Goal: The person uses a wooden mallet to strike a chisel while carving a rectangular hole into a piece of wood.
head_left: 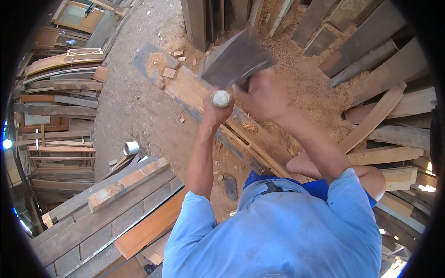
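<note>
Two grips, both clenched: L hand (214, 113) was wrapped round a pale-ended rod (220, 98), R hand (266, 95) closed on a dark slab (236, 60), tho R fingers were blurred, so exact finger placement n/a. Rod was up in front of the person's chest, over the timber on the ground; its round, whitish end pointed up twd the head cam, so its long axis ran approx. along the line of sight, w/ the rest hidden by the fist. Slab, also blurred, was just beyond the rod's end; couldn't tell if they touched. Its long axis slanted from near-L to far-R, w/ R hand at its near-R side.

Below: a long plank (187, 85) lay on the ground, running far-L to near-R, w/ a few wood chips (170, 72) at its far end. Bare leg (371, 180) was bent to the R, under the R forearm; dark sandal (230, 186) lay nearer the blue shirt (278, 231).

Further out: white cup (131, 148) on the L, an orange-brown board (150, 220) among stacked beams near-L, more stacked lumber (69, 111) far-L. On the R, loose boards (366, 41) + sawdust (296, 69) betw. them & the plank.
</note>
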Action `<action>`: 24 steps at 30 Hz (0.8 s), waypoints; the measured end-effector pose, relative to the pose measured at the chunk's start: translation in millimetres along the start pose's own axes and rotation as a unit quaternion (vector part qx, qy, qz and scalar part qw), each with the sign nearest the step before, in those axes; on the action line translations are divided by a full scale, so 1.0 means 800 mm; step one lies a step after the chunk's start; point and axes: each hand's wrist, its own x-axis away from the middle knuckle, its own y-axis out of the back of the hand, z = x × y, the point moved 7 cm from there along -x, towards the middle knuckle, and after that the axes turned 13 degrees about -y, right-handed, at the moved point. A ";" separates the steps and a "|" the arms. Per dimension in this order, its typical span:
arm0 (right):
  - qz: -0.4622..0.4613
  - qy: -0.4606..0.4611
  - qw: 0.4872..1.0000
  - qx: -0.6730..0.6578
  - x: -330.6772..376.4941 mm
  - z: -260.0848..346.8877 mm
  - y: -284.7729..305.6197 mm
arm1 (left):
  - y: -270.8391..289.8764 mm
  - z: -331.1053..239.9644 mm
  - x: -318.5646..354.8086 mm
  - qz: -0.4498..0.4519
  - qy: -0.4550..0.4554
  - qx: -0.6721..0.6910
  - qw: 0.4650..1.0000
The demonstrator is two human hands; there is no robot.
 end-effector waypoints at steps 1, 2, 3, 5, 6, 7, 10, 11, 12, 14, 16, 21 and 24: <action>0.032 0.003 0.996 0.079 0.001 -0.002 -0.017 | 0.004 -0.018 -0.002 -0.018 -0.053 -0.039 0.998; 0.076 -0.006 0.991 0.108 0.003 -0.008 -0.025 | 0.006 -0.039 -0.001 -0.037 -0.106 -0.077 0.991; 0.116 -0.013 0.984 0.138 0.004 -0.009 -0.025 | 0.011 -0.059 0.002 -0.059 -0.161 -0.115 0.978; 0.126 -0.002 0.987 0.099 0.009 0.001 -0.016 | 0.023 -0.031 0.035 -0.086 -0.046 0.007 0.995; 0.087 0.016 0.996 0.031 0.012 0.016 0.003 | 0.033 -0.014 0.046 -0.070 0.003 0.022 0.997; 0.048 0.034 0.998 -0.037 0.016 0.026 0.015 | 0.037 0.001 0.057 -0.055 0.052 0.038 0.996; 0.054 0.043 0.996 -0.054 0.026 0.030 -0.003 | 0.036 -0.016 0.058 -0.008 -0.029 0.025 0.999; 0.070 0.047 0.996 -0.022 0.024 0.031 -0.014 | 0.034 -0.021 0.055 0.010 -0.039 0.025 0.999; 0.119 0.054 0.990 0.063 0.023 0.034 -0.042 | 0.038 0.003 0.073 -0.019 -0.084 -0.040 0.995; 0.173 0.051 0.974 0.139 0.026 0.021 -0.069 | 0.018 0.032 0.105 -0.010 -0.006 0.013 1.000; 0.182 0.047 0.975 0.118 0.029 0.005 -0.067 | 0.009 0.005 0.098 -0.020 -0.048 0.028 0.998; 0.198 -0.050 0.979 0.004 0.026 -0.004 -0.024 | 0.021 0.006 0.064 -0.099 0.011 0.073 0.992; 0.130 -0.077 0.985 -0.079 0.019 -0.013 0.013 | 0.031 0.010 0.031 -0.138 0.142 0.142 0.970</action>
